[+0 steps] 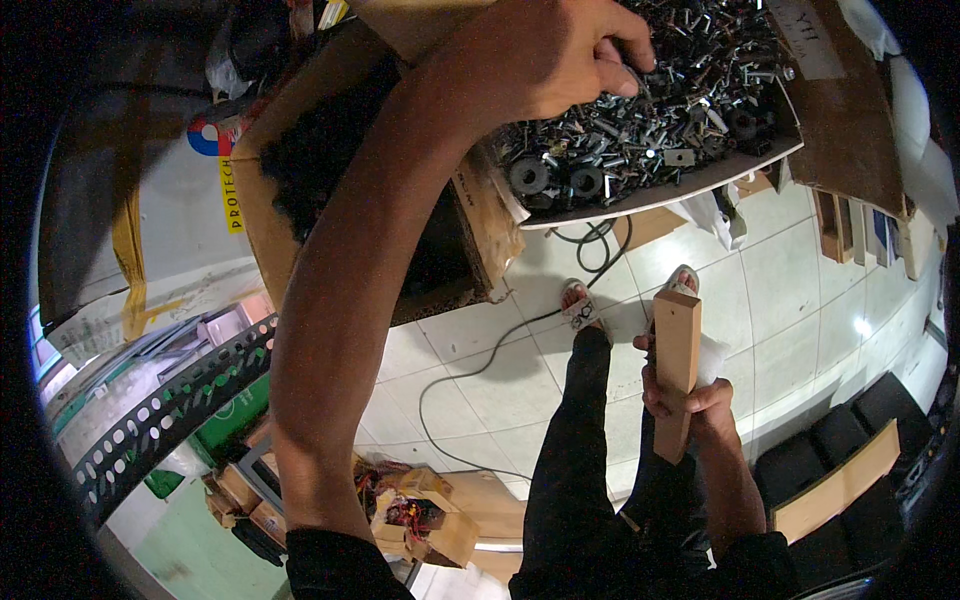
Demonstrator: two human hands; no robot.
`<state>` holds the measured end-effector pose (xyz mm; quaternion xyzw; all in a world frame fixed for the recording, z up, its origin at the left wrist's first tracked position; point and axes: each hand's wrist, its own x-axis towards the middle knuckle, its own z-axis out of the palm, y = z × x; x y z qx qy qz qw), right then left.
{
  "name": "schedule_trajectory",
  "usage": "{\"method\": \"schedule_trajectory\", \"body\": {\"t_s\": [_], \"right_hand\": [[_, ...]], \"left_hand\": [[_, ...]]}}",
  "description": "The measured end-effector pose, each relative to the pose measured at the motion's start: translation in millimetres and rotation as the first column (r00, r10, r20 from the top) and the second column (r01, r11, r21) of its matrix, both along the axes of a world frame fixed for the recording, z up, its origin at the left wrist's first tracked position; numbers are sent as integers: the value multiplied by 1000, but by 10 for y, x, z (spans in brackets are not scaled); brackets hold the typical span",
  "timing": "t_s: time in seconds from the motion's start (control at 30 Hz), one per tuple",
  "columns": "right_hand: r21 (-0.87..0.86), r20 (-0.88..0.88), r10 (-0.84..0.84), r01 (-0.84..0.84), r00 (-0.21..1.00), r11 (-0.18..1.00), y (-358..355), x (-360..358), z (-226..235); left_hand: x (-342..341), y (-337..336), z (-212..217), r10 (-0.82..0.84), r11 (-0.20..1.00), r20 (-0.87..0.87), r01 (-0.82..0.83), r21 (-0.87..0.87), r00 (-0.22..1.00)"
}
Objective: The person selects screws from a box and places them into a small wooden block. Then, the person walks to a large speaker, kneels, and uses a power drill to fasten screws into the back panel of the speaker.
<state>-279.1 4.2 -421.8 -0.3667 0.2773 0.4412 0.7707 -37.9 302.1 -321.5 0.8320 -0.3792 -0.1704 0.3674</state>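
Observation:
My left hand (585, 60) reaches over a shallow cardboard box heaped with loose screws and bolts (690, 120). Its fingers are bent, with the tips slightly apart just above the pile, and I see nothing between them. Two dark ring-shaped parts (530, 176) lie at the near left of the heap. Lower right, my right hand (708, 398) is closed around a long wooden block (678, 345), held upright, with a small hole near its top end. A whitish, crumpled-looking thing (712, 360) shows behind the block, against the same hand.
Left of the screws stands an open cardboard box (270, 200) with dark contents, partly hidden by my left forearm. A black cable (470, 375) winds over the tiled floor (780, 310). Black chairs (840, 440) are at right; a small carton (430, 520) sits lower left.

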Motion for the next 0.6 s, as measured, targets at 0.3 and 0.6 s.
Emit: {"method": "schedule_trajectory", "body": {"t_s": [0.3, 0.6], "right_hand": [[-6, 30, 27, -27, 999, 1000, -38, 26, -40], [-13, 4, 26, -26, 1000, 1000, 57, 92, 6]], "left_hand": [[-342, 93, 195, 183, 773, 161, -243, 586, 970], [-444, 126, -249, 93, 863, 282, -219, 456, 955]]}}
